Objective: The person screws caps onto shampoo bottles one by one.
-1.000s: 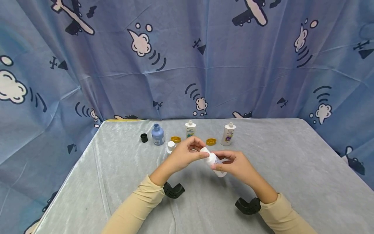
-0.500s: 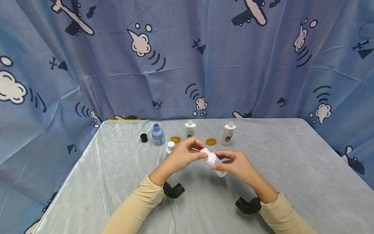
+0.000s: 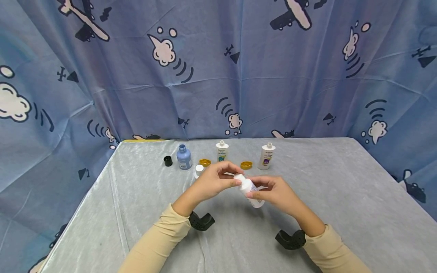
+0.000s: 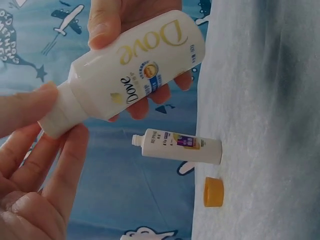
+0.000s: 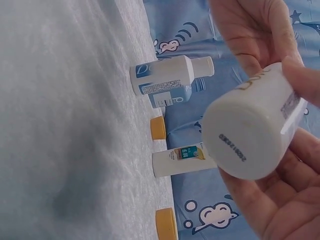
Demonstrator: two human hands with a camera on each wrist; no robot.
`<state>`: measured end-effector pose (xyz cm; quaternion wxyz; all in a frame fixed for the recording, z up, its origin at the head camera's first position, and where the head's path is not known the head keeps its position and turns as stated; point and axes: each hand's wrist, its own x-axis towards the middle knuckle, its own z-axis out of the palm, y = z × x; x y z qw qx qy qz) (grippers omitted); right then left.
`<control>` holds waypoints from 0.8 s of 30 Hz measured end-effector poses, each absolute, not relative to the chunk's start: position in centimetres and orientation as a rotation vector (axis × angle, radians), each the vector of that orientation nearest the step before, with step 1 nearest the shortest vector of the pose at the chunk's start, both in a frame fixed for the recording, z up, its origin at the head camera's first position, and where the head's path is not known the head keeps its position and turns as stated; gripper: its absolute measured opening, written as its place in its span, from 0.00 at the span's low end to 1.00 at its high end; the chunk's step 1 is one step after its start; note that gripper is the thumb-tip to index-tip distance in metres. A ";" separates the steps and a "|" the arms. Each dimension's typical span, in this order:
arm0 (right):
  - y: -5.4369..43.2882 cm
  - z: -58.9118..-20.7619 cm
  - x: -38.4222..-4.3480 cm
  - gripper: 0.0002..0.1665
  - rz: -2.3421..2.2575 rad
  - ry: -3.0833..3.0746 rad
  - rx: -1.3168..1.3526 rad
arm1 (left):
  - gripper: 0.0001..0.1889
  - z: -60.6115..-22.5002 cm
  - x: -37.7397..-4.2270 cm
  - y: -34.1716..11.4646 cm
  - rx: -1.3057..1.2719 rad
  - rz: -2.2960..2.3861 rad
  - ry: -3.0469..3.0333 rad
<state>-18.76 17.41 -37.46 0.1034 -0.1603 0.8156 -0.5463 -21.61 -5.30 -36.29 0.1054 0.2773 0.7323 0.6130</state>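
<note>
A white Dove bottle is held tilted above the table, its base toward the right wrist camera. My right hand grips the body, thumb on the near side and fingers round the far side. The white cap sits at the bottle's upper end, pinched between the thumb and fingers of my left hand. In the head view the left fingers partly cover this cap.
Behind the hands stand a blue uncapped bottle, a white capped bottle, a green-labelled bottle and a purple-labelled bottle, both uncapped. Yellow caps and a black cap lie among them. A patterned curtain hangs behind.
My left fingers shift slightly at the cap, and the bottle's tilt alters a little. My right hand stays nearly in place, and the standing bottles have not moved.
</note>
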 end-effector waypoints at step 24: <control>17.4 -37.3 -18.6 0.29 -1.609 2.433 -0.425 | 0.13 -36.4 -21.8 -5.1 0.665 1.779 2.244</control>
